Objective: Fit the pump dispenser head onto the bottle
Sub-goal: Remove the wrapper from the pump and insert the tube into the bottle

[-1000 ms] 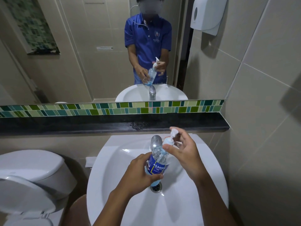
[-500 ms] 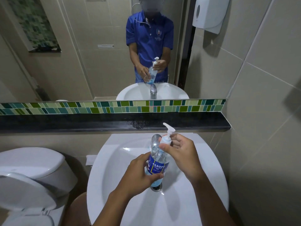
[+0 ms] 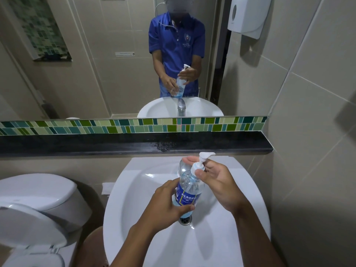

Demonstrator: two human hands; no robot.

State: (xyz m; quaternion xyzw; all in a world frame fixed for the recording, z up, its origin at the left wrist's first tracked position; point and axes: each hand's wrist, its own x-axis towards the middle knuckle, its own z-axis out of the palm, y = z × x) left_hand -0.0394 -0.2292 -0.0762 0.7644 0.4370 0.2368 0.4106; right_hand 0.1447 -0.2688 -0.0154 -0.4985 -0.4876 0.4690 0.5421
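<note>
A clear bottle (image 3: 189,186) of blue gel with a blue label hangs tilted over the white sink (image 3: 134,189). My left hand (image 3: 167,205) grips its lower half. The white pump dispenser head (image 3: 202,160) sits on the bottle's neck, its spout pointing right. My right hand (image 3: 217,182) is wrapped around the pump's collar, thumb on the front, fingers behind. The bottle's base is hidden by my left hand.
A chrome tap (image 3: 183,166) stands just behind the bottle. A black ledge (image 3: 77,145) runs under the mirror (image 3: 96,54). A white toilet (image 3: 34,209) stands at the left. A paper dispenser (image 3: 248,14) hangs on the tiled right wall. The drain (image 3: 185,220) lies below the bottle.
The pump's spout has turned from pointing left to pointing right, as my right hand shifted its grip around the collar. The bottle stays in my left hand.
</note>
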